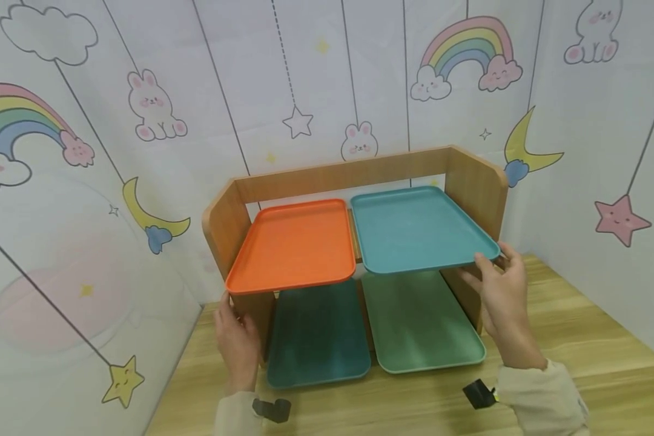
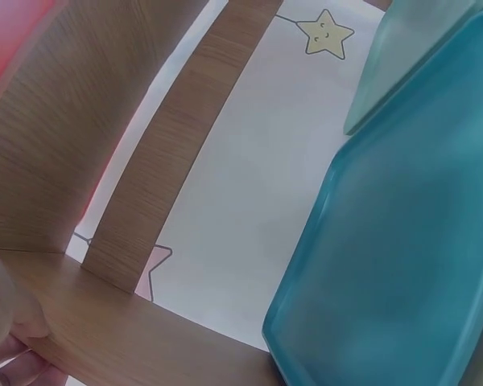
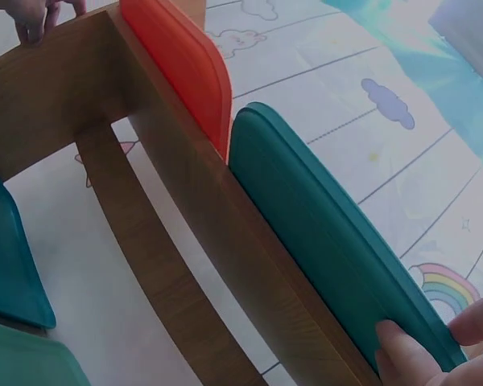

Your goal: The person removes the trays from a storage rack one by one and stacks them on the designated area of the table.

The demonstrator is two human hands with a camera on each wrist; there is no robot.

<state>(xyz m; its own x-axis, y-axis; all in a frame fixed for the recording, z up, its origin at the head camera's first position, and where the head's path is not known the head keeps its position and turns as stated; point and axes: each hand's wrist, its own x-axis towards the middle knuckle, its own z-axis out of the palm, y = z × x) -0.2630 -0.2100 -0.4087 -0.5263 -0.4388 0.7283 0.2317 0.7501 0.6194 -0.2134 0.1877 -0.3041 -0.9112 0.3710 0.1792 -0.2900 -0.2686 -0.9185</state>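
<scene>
A two-tier wooden shelf [image 1: 343, 174] stands on the table. My right hand [image 1: 504, 290] pinches the front right corner of the blue tray [image 1: 422, 227] on the upper tier, thumb above and fingers beneath. In the right wrist view, its fingers [image 3: 406, 354] press the underside of that tray. Beside it lies an orange tray [image 1: 297, 242]. My left hand [image 1: 237, 342] grips the front edge of the shelf's left side panel, below the orange tray; in the left wrist view its thumb [image 2: 12, 305] lies against the wood.
On the lower tier lie a dark teal tray [image 1: 318, 333] at left and a green tray [image 1: 422, 321] at right. The wood-grain table [image 1: 572, 357] extends beyond the shelf. A white patterned cloth [image 1: 316, 79] hangs behind and on both sides.
</scene>
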